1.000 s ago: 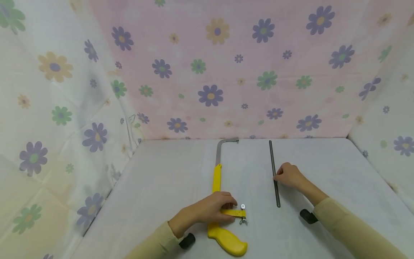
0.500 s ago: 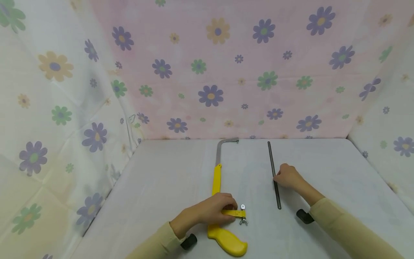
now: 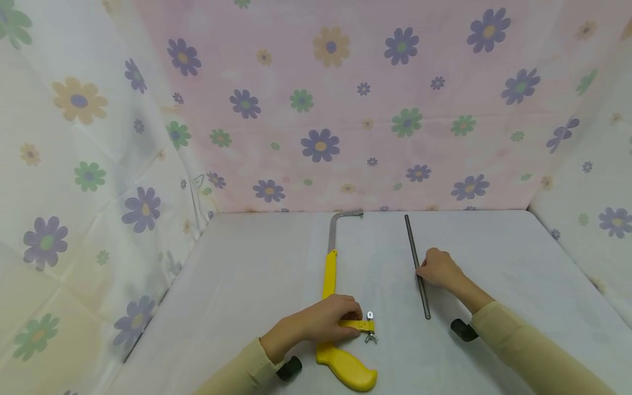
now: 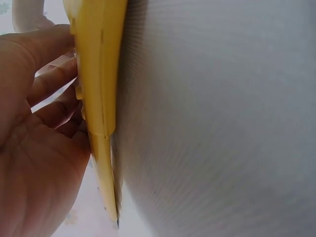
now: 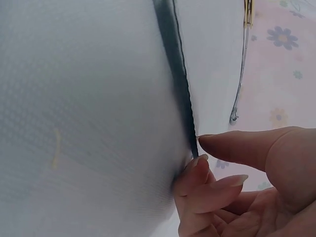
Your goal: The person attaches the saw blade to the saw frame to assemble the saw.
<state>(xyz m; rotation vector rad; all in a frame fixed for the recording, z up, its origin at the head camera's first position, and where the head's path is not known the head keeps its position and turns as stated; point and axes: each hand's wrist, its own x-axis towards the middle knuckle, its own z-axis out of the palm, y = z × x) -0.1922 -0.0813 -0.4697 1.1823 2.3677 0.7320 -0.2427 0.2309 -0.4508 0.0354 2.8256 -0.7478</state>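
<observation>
A hacksaw frame (image 3: 329, 274), yellow with a grey metal bow at its far end, lies on the white table. My left hand (image 3: 318, 318) holds the frame where its short yellow arm branches off, thumb on the near side and fingers over the far side. In the left wrist view, the thumb and fingers lie along the edge of the yellow frame (image 4: 96, 74). To the right, my right hand (image 3: 439, 267) pinches a dark hacksaw blade (image 3: 412, 241) partway along its length. Fine teeth show along the blade (image 5: 178, 74) in the right wrist view, where fingertips cover part of it.
The saw's yellow handle (image 3: 351, 372) points toward me. A wing nut (image 3: 371, 338) and a small metal blade holder (image 3: 370, 315) sit at the short arm's end. Flowered cloth (image 3: 321, 109) hangs behind the table and along both sides.
The blade's far end has swung slightly left and its near end slightly right. My right wrist has shifted a little left. The left hand keeps its place on the hacksaw frame.
</observation>
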